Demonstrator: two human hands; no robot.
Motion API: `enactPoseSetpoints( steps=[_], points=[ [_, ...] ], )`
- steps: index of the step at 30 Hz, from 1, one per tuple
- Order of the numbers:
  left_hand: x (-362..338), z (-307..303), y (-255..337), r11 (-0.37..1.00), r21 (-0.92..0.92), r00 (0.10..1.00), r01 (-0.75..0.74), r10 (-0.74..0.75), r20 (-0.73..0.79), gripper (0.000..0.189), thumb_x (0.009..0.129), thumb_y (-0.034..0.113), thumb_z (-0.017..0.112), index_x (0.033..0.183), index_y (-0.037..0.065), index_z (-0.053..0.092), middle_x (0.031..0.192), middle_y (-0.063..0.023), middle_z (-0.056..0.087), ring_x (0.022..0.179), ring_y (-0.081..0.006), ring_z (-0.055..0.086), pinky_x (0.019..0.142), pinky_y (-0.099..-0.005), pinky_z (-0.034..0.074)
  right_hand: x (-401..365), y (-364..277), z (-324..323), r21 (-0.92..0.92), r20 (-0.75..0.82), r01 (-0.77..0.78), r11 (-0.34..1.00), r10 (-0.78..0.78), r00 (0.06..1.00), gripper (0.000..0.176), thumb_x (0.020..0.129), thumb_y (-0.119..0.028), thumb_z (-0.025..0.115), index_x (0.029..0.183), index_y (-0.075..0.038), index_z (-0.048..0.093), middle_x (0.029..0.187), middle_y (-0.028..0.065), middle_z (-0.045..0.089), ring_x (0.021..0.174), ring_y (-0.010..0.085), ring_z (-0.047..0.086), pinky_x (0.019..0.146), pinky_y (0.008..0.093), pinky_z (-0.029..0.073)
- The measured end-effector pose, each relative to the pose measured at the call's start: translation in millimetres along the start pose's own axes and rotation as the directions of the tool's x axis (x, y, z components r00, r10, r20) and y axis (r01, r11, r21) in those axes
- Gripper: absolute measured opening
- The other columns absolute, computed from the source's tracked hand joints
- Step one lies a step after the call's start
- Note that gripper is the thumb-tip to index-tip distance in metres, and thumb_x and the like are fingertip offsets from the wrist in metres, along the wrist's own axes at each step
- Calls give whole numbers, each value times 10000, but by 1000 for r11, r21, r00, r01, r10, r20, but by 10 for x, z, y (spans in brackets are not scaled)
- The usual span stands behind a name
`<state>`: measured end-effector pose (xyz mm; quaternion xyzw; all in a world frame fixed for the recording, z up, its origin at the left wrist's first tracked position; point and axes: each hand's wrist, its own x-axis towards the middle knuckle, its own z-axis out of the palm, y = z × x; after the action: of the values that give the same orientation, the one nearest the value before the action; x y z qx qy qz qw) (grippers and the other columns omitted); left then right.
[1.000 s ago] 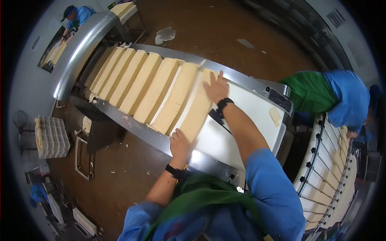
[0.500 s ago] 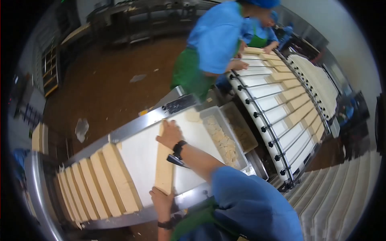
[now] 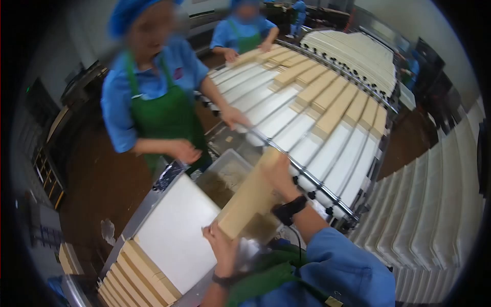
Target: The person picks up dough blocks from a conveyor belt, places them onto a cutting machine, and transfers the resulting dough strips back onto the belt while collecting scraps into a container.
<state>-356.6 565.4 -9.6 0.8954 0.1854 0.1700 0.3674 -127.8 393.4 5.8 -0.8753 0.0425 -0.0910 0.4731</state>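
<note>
A long, pale beige block (image 3: 248, 197) that looks like dough is held up at a slant between my hands, above the scrap bins. My left hand (image 3: 223, 248) grips its lower end, and my right hand (image 3: 277, 176) is wrapped around its upper end, close to the conveyor edge. The block and the right hand are slightly blurred. More dough blocks (image 3: 138, 273) stand in a row at the lower left, beside a white board (image 3: 176, 220). On the white conveyor (image 3: 240, 102), rods part the lanes, and several blocks lie in them.
A translucent bin (image 3: 232, 163) sits below the raised block. A person in a green apron (image 3: 166, 110) stands at the left, hands near the conveyor. Another person (image 3: 243, 33) touches blocks at its far end. Stacked white trays (image 3: 424, 204) fill the right.
My hands have lifted the block off the white board and carried it right, over the bins towards the conveyor. My view has swung right, and the nearby person now faces this way.
</note>
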Motion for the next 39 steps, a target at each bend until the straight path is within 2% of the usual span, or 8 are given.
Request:
enactPoseSetpoints(
  steps=[7,9,13,15,19,25,33,39],
  points=[
    [113,909,1826,828,-228,733,-513,560,386,808,688,53,789,1393,82,394,1359,-276,328,1207,-476,419,992,-466,408,779,1301,-2666,-104,-262,-342,934,306,915,778,784,-412,668,1322,55,356,1270,304,415,1132,468,496,943,494,464],
    [-12,1247,2175,798,-248,650,-549,595,473,799,702,63,789,1394,83,390,1369,-282,321,1175,-478,450,974,-458,436,914,1576,-3256,-18,-104,-533,846,528,843,810,784,-477,646,1326,64,385,1248,300,470,1104,460,548,901,486,497],
    [-206,1742,2709,701,-479,353,-529,695,627,691,808,71,652,1433,74,355,1353,-328,360,1019,-460,534,915,-480,462,1196,2323,-3864,-244,-21,-472,847,482,876,797,786,-502,636,1305,68,436,1222,321,522,1132,449,549,952,482,467],
    [-364,1987,2840,807,-475,171,-350,554,815,671,805,50,653,1407,59,357,1386,-335,283,1170,-517,461,968,-483,456,1354,2549,-3985,-399,110,-207,893,271,956,775,798,-523,618,1283,64,474,1209,332,552,1157,438,539,990,484,438],
    [-341,2598,2953,779,-452,319,-435,602,732,613,834,20,578,1405,61,355,1403,-362,249,1146,-547,475,956,-492,468,1673,2689,-3958,-632,19,-251,733,338,941,804,834,-586,588,1387,-24,432,1345,290,476,1217,491,462,1032,514,381],
    [-39,3511,3289,742,-550,326,-384,666,671,584,863,-53,486,1417,65,344,1485,-348,160,1347,-523,266,1096,-426,332,1965,3000,-3933,-621,-199,-251,743,160,967,716,891,-538,545,1422,-75,412,1502,249,298,1320,470,342,1068,560,311],
    [358,3563,3480,713,-656,247,-249,701,668,648,816,-69,454,1438,61,325,1509,-279,204,1394,-430,267,1157,-415,236,1521,2850,-3884,-647,-64,-157,746,151,986,734,914,-543,509,1445,-54,373,1555,216,220,1413,456,189,1108,607,171],
    [818,2725,2842,734,-657,411,-170,659,630,649,751,-60,479,1389,47,417,1401,-142,417,1335,-246,391,1101,-348,323,1081,2379,-3688,-463,-145,184,867,-279,949,375,821,-279,690,1111,-56,608,1142,166,606,1111,350,528,946,492,355]
  ],
)
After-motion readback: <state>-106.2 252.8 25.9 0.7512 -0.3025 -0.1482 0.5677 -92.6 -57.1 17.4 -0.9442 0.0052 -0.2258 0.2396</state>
